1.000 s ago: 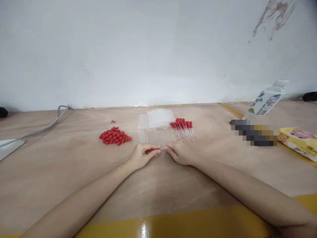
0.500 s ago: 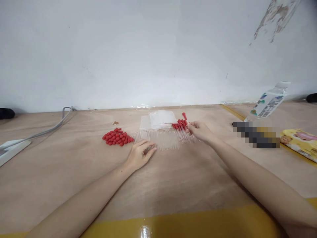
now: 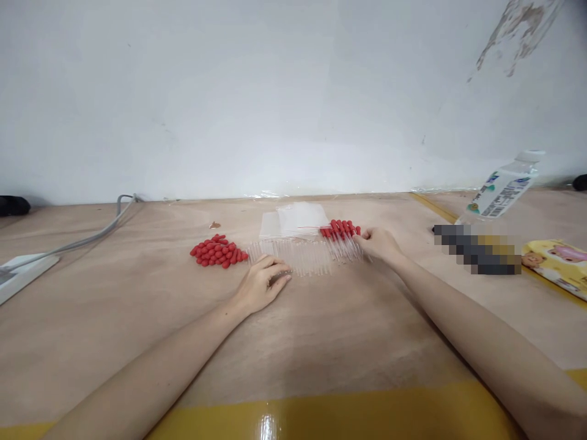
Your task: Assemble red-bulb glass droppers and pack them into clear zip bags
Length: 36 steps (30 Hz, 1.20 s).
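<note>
A row of clear glass tubes (image 3: 309, 260) lies on the wooden table. My left hand (image 3: 263, 284) rests at the left part of the row, its fingers spread over the tube ends and the thumb apart. To its left is a heap of red rubber bulbs (image 3: 215, 252). Several droppers (image 3: 342, 231), glass tubes capped with red bulbs, lie side by side at the right end of the row. My right hand (image 3: 378, 243) is at the right edge of these droppers, thumb and fingers pinched at a dropper's tube; the fingertips partly hide it.
Behind the tubes lie white translucent sheets (image 3: 300, 219). A tilted plastic bottle (image 3: 504, 189), a pixelated dark object (image 3: 477, 250) and a yellow packet (image 3: 557, 266) are at the right. A grey cable (image 3: 96, 235) runs to a white power strip (image 3: 27, 275) at the left.
The dropper in my right hand, its red bulb raised before, has come down among the other droppers. My right hand has shifted slightly right. My left hand has hardly moved.
</note>
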Each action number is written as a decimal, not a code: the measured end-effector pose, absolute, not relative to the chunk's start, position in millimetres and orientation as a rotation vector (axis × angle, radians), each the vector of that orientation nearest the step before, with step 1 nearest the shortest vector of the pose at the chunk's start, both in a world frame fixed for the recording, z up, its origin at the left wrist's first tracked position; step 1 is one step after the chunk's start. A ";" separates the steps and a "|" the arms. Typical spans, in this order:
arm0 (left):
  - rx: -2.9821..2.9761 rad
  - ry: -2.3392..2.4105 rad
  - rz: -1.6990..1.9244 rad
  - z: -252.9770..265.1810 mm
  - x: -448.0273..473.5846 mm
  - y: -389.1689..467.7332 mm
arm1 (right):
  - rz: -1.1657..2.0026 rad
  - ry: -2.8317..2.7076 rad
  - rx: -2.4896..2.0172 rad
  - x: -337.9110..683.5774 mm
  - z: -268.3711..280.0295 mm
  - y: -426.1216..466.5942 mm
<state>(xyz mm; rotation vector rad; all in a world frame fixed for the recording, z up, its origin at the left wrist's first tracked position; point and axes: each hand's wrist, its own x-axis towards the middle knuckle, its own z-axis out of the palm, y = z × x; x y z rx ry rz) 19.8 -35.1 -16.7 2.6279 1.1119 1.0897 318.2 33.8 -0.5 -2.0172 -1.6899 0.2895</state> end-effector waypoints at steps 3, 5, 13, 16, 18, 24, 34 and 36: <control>2.625 1.121 1.089 -16.6 20.0 -35.2 | 0.313 -1.726 -2.043 319.3 1.8 32.9; 2.627 1.123 1.086 -16.4 19.9 -35.1 | 0.294 -1.729 -2.052 319.7 3.4 32.1; 2.636 1.165 1.111 -16.7 22.2 -35.8 | 0.272 -1.887 -1.869 284.8 7.8 17.0; 2.620 1.337 1.169 -14.3 20.7 -33.2 | 0.245 -2.039 -1.812 266.1 6.0 13.2; 2.607 1.498 1.204 -7.4 14.0 -27.9 | 0.184 -2.107 -1.816 257.9 4.4 13.5; 2.576 1.932 0.908 27.2 -34.8 -1.5 | 0.156 -2.227 -1.910 244.0 13.5 12.2; 2.653 1.801 0.415 31.2 -51.9 2.9 | 0.335 -2.210 -1.971 234.8 18.2 14.4; 2.649 1.798 0.385 29.6 -48.9 2.9 | 0.347 -2.208 -1.970 236.0 16.9 15.9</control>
